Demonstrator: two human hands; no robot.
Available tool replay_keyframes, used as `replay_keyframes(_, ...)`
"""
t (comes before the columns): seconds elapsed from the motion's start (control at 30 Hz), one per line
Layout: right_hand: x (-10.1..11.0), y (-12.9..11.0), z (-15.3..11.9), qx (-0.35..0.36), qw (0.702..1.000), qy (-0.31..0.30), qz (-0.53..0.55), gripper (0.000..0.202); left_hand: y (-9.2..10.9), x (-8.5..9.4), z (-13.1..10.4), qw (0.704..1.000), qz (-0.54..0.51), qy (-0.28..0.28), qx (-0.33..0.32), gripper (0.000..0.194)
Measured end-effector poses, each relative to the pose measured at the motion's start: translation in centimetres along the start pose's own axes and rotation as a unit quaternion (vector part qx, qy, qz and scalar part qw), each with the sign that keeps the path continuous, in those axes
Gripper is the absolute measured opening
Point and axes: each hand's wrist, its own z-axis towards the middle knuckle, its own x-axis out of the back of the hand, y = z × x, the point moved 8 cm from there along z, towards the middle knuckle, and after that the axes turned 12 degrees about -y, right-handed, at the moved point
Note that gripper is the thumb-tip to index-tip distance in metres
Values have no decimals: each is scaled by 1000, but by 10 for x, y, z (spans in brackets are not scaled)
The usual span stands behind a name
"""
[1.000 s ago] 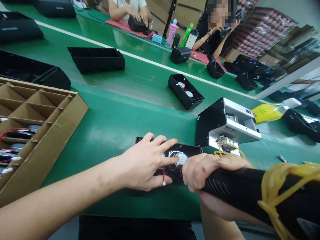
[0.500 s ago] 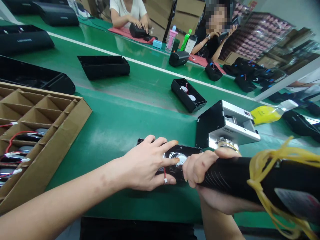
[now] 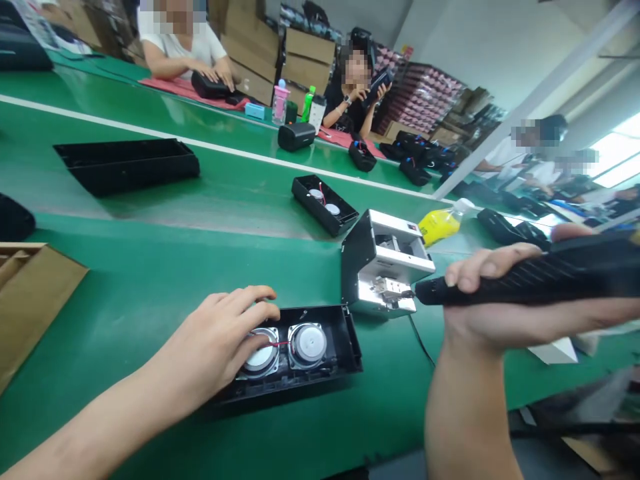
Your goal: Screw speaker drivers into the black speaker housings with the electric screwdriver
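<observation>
My right hand [image 3: 493,293] is wrapped round a black electric screwdriver [image 3: 530,267], held level with its tip at the front of a silver-and-black screw feeder [image 3: 385,260]. Whether a screw sits on the tip is too small to tell. A black speaker housing [image 3: 345,353] lies open side up on the green bench. Inside it are two round speakers, the right one [image 3: 307,343] in full view and the left one [image 3: 260,357] partly covered. Over the housing's left end, my left hand [image 3: 230,333] holds it with bent fingers at the far rim and the thumb over the left speaker and its red wire.
Another housing with speakers [image 3: 325,207] lies behind the feeder, and an empty-looking black shell [image 3: 130,167] farther left. A cardboard box [image 3: 40,300] stands at the left edge. A yellow drink bottle [image 3: 443,223] is beside the feeder. Co-workers sit across the bench.
My right hand has lifted the screwdriver off the housing and brought its tip to the feeder. My left hand has drawn back toward the housing's left end, uncovering both speakers. The view has swung right.
</observation>
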Motion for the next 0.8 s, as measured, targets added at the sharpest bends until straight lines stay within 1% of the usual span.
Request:
replay_keyframes(0.07,-5,10,2,2,1000,12,-14,59,4,-3,-2,1000,17,-10,-21,20)
replay_keyframes(0.13,-7,19,1,-9,1000,23,-16,62,9,-1,-3,998,45,-13,-41,26)
replay_keyframes(0.23,-8,27,0,-31,999,18,-10,68,12,6,-7,996,71,6,-55,33)
replay_keyframes(0.3,-6,29,-1,-38,999,18,-7,72,12,9,-10,995,78,13,-61,31)
replay_keyframes(0.4,-5,28,-3,-38,999,18,-12,73,11,8,-18,992,100,14,-74,27)
replay_keyframes(0.5,-5,28,-5,-38,999,7,-12,75,8,6,-24,990,113,18,-78,32)
replay_keyframes(0.63,-1,27,-9,-48,999,-11,-4,77,2,0,-31,994,94,-16,-60,34)
replay_keyframes(0.73,2,21,-11,-65,998,-26,-1,79,-2,-1,-37,995,79,-35,-49,45)
replay_keyframes(0.8,2,9,-11,-51,998,-39,9,79,-2,-1,-42,996,66,-43,-47,60)
